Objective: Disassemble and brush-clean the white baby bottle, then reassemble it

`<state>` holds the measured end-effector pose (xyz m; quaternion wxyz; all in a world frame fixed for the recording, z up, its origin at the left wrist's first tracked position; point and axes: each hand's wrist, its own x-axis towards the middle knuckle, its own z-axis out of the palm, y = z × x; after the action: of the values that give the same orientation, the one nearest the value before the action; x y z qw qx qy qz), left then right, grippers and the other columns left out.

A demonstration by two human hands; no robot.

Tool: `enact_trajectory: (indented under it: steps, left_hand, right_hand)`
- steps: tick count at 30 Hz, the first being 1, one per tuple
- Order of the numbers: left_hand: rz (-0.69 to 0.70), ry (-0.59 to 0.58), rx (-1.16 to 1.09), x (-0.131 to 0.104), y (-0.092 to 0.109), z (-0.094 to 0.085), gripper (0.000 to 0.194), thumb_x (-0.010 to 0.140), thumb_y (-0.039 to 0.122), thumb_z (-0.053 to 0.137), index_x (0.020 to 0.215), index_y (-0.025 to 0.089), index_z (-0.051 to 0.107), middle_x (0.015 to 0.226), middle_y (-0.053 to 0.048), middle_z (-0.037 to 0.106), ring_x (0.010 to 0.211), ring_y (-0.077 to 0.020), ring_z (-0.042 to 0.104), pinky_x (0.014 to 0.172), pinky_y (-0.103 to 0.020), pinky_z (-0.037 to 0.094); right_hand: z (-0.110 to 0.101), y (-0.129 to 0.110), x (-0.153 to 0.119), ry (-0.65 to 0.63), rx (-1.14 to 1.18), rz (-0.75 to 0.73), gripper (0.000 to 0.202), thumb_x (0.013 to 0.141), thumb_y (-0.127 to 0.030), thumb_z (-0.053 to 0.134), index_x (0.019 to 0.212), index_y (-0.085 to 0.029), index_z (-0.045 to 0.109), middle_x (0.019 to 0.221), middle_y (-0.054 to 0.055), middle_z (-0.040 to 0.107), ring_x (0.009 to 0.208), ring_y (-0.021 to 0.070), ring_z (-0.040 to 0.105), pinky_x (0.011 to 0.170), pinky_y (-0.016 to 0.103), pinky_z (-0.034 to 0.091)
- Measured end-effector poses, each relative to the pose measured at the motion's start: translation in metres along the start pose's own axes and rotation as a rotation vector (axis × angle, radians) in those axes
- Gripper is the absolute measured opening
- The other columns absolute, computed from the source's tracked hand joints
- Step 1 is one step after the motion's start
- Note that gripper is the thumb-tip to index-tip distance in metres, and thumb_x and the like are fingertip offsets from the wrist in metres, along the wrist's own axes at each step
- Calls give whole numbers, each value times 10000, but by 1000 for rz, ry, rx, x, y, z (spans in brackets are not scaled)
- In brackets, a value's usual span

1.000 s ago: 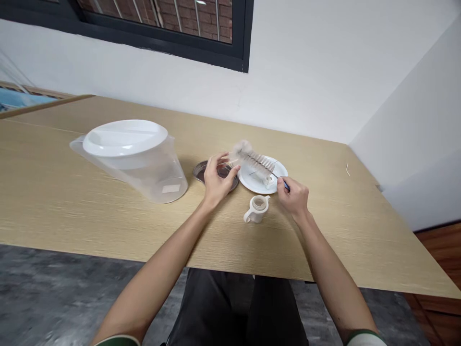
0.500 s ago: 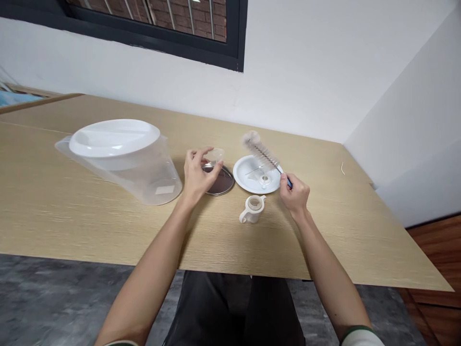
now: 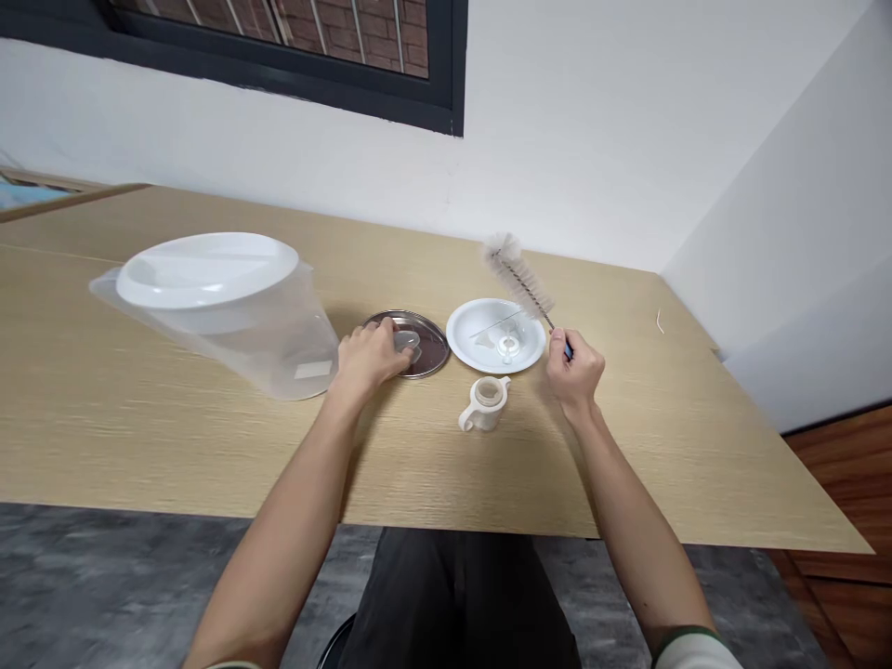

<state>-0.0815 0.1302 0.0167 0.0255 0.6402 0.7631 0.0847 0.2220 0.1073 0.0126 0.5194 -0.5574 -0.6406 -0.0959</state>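
My left hand [image 3: 368, 358] rests low on the metal dish [image 3: 418, 342], with its fingers curled around a small clear lid [image 3: 407, 340] that touches the dish. My right hand [image 3: 575, 368] is closed tight on the thin handle of a brush [image 3: 519, 276]. The brush points up and away from me, with its fluffy end in the air above the table [image 3: 139, 427]. Just beside the dish sits a white plate [image 3: 465, 327] with little clear bits on it. A small white cup [image 3: 483, 405] stands near me, between my hands. A big clear jug [image 3: 229, 311] with a white lid lies to the left.
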Motion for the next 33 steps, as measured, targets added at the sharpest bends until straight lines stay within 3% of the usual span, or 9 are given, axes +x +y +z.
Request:
enact_trajectory:
  steps: [6, 9, 12, 14, 17, 20, 23, 27, 33]
  left_hand:
    - [105, 289, -154, -2, 4, 2, 514, 847, 542, 540, 1190, 164, 602, 1236, -196, 615, 1167, -388, 549, 976, -514, 449]
    - [260, 425, -369, -3, 14, 3, 329, 916, 456, 468, 998, 196, 653, 1034, -112, 683, 1020, -270, 609, 961, -413, 454]
    - [344, 454, -528, -4, 30, 1, 331, 930, 428, 446, 822, 195, 654, 852, -72, 694, 870, -210, 623, 912, -358, 463]
    - [388, 405, -598, -4, 45, -4, 416, 948, 456, 405, 740, 198, 657, 795, -54, 700, 827, -196, 627, 891, -337, 468]
    - [478, 153, -576, 5, 74, -15, 507, 951, 519, 365, 735, 203, 697, 786, -40, 718, 772, -194, 635, 813, -313, 484]
    - [580, -131, -341, 21, 104, -22, 416, 932, 430, 397, 990, 210, 744, 974, -55, 755, 836, -209, 666, 795, -301, 492]
    - [625, -279, -88, 36, 130, -18, 381, 811, 254, 527, 1132, 215, 727, 1154, -71, 734, 998, -223, 673, 893, -292, 489]
    - [653, -317, 15, 47, 148, -3, 454, 659, 243, 679, 1109, 218, 730, 1175, -98, 723, 1168, -293, 620, 1081, -393, 404]
    - [683, -306, 37, 55, 154, 10, 503, 691, 359, 708, 1176, 224, 686, 1223, -94, 705, 1211, -291, 602, 1133, -431, 349]
  right_hand:
    - [2, 4, 1, 20, 20, 78, 417, 985, -409, 397, 752, -172, 649, 588, 9, 571, 522, 119, 471, 567, 255, 334]
    - [3, 9, 3, 49, 43, 140, 427, 979, -431, 391, 752, -173, 645, 593, 20, 579, 543, 134, 505, 580, 258, 359]
    - [5, 17, 5, 72, 53, 186, 443, 979, -446, 374, 760, -174, 647, 591, 29, 584, 577, 152, 543, 591, 259, 376]
    - [6, 22, 7, 98, 62, 207, 449, 979, -453, 367, 769, -176, 650, 592, 34, 591, 596, 162, 562, 598, 261, 384]
    - [8, 30, 8, 138, 92, 230, 441, 974, -461, 375, 781, -179, 654, 611, 43, 610, 619, 177, 584, 613, 269, 395]
    - [10, 34, 9, 143, 105, 251, 426, 967, -454, 384, 784, -183, 656, 645, 53, 633, 650, 186, 601, 629, 272, 403]
    - [11, 35, 9, 143, 113, 265, 412, 959, -440, 391, 788, -182, 663, 667, 63, 647, 671, 190, 613, 638, 272, 405]
    - [11, 34, 10, 144, 107, 294, 415, 953, -444, 394, 795, -182, 674, 670, 71, 653, 687, 198, 622, 647, 277, 407]
    - [9, 32, 11, 143, 109, 292, 432, 962, -451, 392, 768, -180, 667, 668, 74, 649, 674, 194, 614, 649, 279, 400]
